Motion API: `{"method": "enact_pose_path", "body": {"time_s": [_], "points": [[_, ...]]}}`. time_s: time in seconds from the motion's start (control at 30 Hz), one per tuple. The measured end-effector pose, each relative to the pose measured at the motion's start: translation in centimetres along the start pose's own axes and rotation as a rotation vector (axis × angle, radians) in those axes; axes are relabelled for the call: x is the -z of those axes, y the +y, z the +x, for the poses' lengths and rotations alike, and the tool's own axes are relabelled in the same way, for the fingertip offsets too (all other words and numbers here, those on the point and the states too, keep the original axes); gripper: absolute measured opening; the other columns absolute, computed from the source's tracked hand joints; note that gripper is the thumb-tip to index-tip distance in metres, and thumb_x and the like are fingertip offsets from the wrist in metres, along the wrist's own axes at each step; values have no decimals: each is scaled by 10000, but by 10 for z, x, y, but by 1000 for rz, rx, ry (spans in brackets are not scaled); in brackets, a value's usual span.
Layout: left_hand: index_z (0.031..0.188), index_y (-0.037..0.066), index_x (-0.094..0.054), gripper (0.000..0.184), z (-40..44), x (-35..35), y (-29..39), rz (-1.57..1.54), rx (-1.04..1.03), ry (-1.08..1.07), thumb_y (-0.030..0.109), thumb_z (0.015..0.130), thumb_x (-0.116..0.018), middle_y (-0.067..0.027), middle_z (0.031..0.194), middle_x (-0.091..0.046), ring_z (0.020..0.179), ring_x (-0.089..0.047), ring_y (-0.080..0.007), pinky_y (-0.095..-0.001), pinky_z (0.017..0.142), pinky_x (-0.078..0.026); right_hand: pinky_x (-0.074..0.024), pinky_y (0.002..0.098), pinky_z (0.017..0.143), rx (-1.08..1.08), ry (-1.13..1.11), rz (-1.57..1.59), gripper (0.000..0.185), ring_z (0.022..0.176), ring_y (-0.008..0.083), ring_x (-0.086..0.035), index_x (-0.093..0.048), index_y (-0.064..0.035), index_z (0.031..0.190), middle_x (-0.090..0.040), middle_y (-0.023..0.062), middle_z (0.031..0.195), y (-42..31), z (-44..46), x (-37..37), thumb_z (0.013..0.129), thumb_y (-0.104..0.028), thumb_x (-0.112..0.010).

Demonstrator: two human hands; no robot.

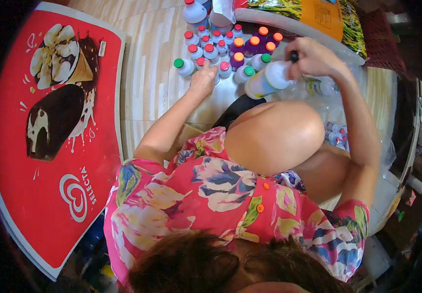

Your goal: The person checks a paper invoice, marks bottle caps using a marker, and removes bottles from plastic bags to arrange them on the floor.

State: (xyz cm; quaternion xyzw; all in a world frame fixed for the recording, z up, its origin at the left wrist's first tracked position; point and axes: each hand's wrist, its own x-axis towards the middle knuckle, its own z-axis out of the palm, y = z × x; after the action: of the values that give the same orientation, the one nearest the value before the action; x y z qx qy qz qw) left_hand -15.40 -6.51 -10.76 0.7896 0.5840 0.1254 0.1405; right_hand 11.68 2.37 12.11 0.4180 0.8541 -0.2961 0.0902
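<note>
My right hand [311, 57] grips a large white bottle [264, 83] near its neck. The bottle lies tilted above my knee, with a black cap [294, 56] at the hand and a yellow-green label. My left hand [203, 82] is closed at the front of a group of small bottles, its fingers around a small bottle [216, 78] that they mostly hide. Close by stand several small white bottles with red caps [209, 48], purple bottles with orange caps [238, 59], and white bottles with green caps [244, 73].
Larger white bottles [195, 17] stand behind the group on the wood-patterned floor [145, 63]. A red ice-cream freezer lid [101, 146] fills the left side. Clear plastic with more bottles [337, 134] lies to the right. A printed sack [313, 17] is at the back.
</note>
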Motion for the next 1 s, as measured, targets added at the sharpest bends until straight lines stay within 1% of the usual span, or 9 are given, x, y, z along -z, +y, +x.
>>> {"method": "enact_pose_path", "body": {"time_s": [0.03,0.07,0.17,0.23,0.33,0.57,0.83,0.93,1.0], "points": [[984,37,-523,305,-1,-3,-5,18,21,-30,20,683,-567,-204,908,-498,722,-585,-398,-467,616,-499,-436,343,558,78,1,6,407,609,233,-557,-630,8,820,-571,125,637,-9,12,-7,484,-210,-703],[972,35,-523,290,-5,-5,-8,-22,27,-31,27,686,-572,-202,907,-500,732,-584,-397,-467,623,-497,-449,363,571,-1,-91,46,407,632,267,-578,-642,1,833,-584,150,648,-22,21,-11,496,-222,-693],[932,32,-523,256,-8,-12,-12,-109,28,-21,77,695,-610,-195,885,-514,769,-579,-393,-465,648,-486,-470,398,594,198,-99,-39,361,659,305,-605,-644,-26,815,-607,164,676,-24,57,-59,527,-239,-682],[934,34,-522,264,-7,-9,-10,-126,56,-47,89,694,-620,-193,874,-518,765,-578,-395,-466,645,-485,-468,433,577,257,-2,-143,261,645,320,-609,-618,-57,743,-614,147,678,-24,70,-104,564,-238,-679],[928,36,-524,265,-4,-9,-10,-153,62,-39,101,694,-629,-193,856,-522,756,-576,-398,-466,639,-484,-477,450,589,302,10,-107,306,677,330,-616,-610,-67,851,-617,155,689,-13,83,-135,604,-242,-658],[906,25,-529,215,5,-4,-1,-254,84,85,90,714,-601,-209,868,-524,774,-574,-394,-476,679,-475,-468,430,522,397,126,-273,224,593,298,-607,-555,-105,826,-596,103,638,-14,94,-157,649,-207,-648],[1032,59,-533,344,17,46,18,-206,132,112,50,697,-612,-164,966,-524,850,-571,-366,-440,697,-485,-484,416,570,346,278,-206,267,727,295,-606,-563,-66,864,-595,116,854,-8,77,-68,637,-158,-669],[955,49,-541,269,30,92,47,-230,30,181,-13,693,-557,-140,892,-537,844,-573,-332,-408,680,-479,-470,436,582,68,45,-245,194,723,312,-606,-597,-40,809,-610,149,762,16,37,-19,623,-98,-597],[904,37,-544,221,43,106,70,-357,-132,216,-28,693,-533,-140,829,-543,826,-576,-322,-399,668,-474,-467,431,588,-140,-215,-33,153,714,339,-606,-613,-29,743,-604,178,693,53,10,-20,604,-48,-554]]}}
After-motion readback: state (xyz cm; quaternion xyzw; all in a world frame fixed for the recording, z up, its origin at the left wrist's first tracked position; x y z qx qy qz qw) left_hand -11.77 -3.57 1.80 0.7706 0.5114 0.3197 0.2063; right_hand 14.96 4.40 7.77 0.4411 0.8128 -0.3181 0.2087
